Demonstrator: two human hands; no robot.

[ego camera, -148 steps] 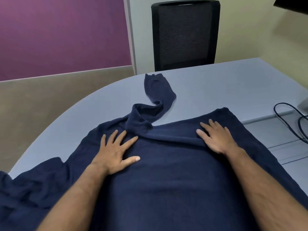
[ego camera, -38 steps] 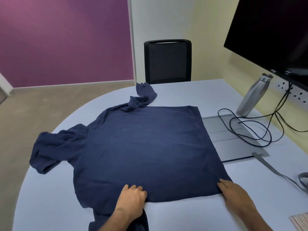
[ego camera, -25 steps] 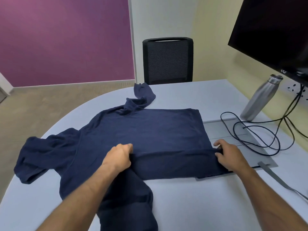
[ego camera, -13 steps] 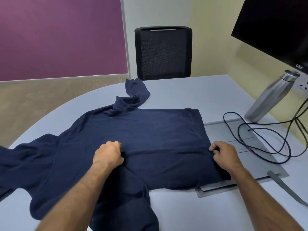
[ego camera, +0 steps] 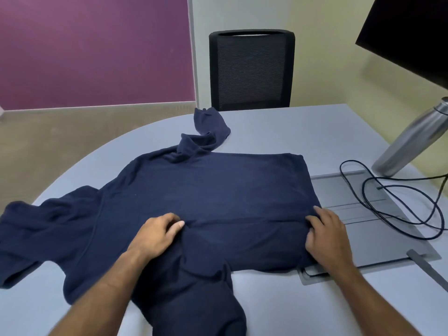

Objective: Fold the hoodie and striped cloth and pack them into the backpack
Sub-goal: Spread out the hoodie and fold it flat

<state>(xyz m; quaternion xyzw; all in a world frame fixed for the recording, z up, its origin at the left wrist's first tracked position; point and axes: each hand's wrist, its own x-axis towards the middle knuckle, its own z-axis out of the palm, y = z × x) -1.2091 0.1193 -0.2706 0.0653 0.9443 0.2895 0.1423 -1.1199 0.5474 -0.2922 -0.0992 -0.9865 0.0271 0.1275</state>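
Currently the navy hoodie (ego camera: pixel 218 197) lies spread across the middle of the pale grey surface (ego camera: pixel 303 132), its near hem doubled over onto the body along a crease running between the two hands. One sleeve trails toward the upper centre of the frame, ending near the black mesh chair (ego camera: pixel 252 69); the other sleeve sprawls at the left edge. A further fold of the fabric hangs off the near edge at bottom centre.

Left hand (ego camera: pixel 157 235): resting on the fold line at centre-left, fingers (ego camera: pixel 173 220) curled loosely over the cloth, thumb extended toward the crease. Whether cloth is pinched under them, cannot tell.

Right hand (ego camera: pixel 327 235): on the right edge of the hoodie, fingers bent and bunching the folded edge, apparently gripping the fabric there.

Right of the hoodie, a flush grey panel (ego camera: pixel 378 238) is set in the surface, the hoodie's right edge overlapping it. A black cable (ego camera: pixel 397 207) loops over the panel. A steel bottle (ego camera: pixel 412 139) stands at the right edge of the frame, appearing tilted in the wide-angle view. A dark screen (ego camera: pixel 412 30) fills the upper right corner. A grey strap (ego camera: pixel 429 272) lies at lower right.
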